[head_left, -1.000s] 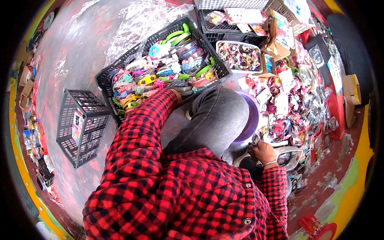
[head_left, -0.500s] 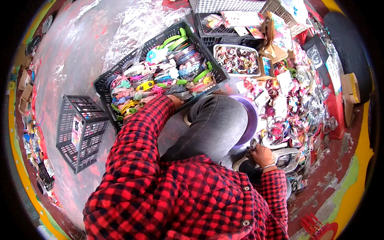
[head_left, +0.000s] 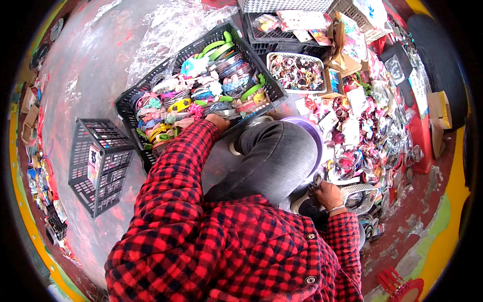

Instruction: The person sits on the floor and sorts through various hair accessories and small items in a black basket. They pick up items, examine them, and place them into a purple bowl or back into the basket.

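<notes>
Before the bent knee [head_left: 276,146], saw a wide black crate [head_left: 275,95] of headbands [head_left: 201,93], probably set close for easy reach. Noticed the left hand [head_left: 217,122] at its near rim, perhaps for steadying; could not tell the grip. Found the right hand [head_left: 328,195] curled around a small dark thing [head_left: 317,182], apparently held clear of the crate. Counted one crate of headbands, one smaller crate [head_left: 103,171] at left, one purple bowl [head_left: 318,136], one white basket [head_left: 322,75] of trinkets, headbands past counting, two hands, one dark thing.

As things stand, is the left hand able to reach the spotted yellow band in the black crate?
Probably yes: the left hand is at the near edge of the black crate, and the spotted yellow band lies close by, mostly uncovered.
</notes>
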Available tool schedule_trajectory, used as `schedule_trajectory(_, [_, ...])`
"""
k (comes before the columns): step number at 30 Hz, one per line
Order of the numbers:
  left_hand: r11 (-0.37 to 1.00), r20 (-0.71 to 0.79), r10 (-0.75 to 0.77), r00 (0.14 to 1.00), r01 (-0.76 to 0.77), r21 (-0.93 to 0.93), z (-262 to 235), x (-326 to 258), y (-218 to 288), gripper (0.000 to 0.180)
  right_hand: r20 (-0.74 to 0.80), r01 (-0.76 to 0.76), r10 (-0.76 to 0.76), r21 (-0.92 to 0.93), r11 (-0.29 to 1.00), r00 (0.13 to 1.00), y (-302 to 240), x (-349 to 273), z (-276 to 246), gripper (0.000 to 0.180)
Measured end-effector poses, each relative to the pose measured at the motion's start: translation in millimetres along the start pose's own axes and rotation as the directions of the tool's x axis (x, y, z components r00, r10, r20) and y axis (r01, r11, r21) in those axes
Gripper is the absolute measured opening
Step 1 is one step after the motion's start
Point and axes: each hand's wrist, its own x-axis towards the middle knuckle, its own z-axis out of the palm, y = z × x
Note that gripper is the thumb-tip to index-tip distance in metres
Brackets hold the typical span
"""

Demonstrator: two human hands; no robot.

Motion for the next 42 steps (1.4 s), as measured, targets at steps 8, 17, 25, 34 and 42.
schedule_trajectory(8, [1.000, -0.100, -0.006, 0.995, 0.004, -0.025, 6, -1, -3, 0.030, 0.042, 0.001, 0.001, -0.033, 0.999, 0.999, -1, 4, 0, 0.030])
schedule_trajectory(17, [0.998, -0.019, -0.012, 1.000, 0.013, 0.067, 12, 10, -8, 0.026, 0.040, 0.011, -0.010, -0.026, 1.000, 0.999, 0, 4, 2, 0.031])
schedule_trajectory(25, [1.000, -0.095, 0.016, 0.995, -0.018, -0.016, -8, -35, -35, 0.027, 0.053, 0.002, -0.001, -0.020, 1.000, 0.999, -9, 2, -6, 0.029])
schedule_trajectory(34, [0.958, -0.289, -0.073, 0.954, -0.014, -0.287, 7, -44, -36, 0.027, 0.021, 0.010, -0.011, 0.015, 1.000, 1.000, -12, 2, -8, 0.029])
schedule_trajectory(42, [0.988, -0.699, 0.144, 0.701, -0.147, 0.056, 7, -48, -15, 0.039, 0.009, 0.022, -0.022, 0.008, 1.000, 1.000, -10, 0, -5, 0.029])
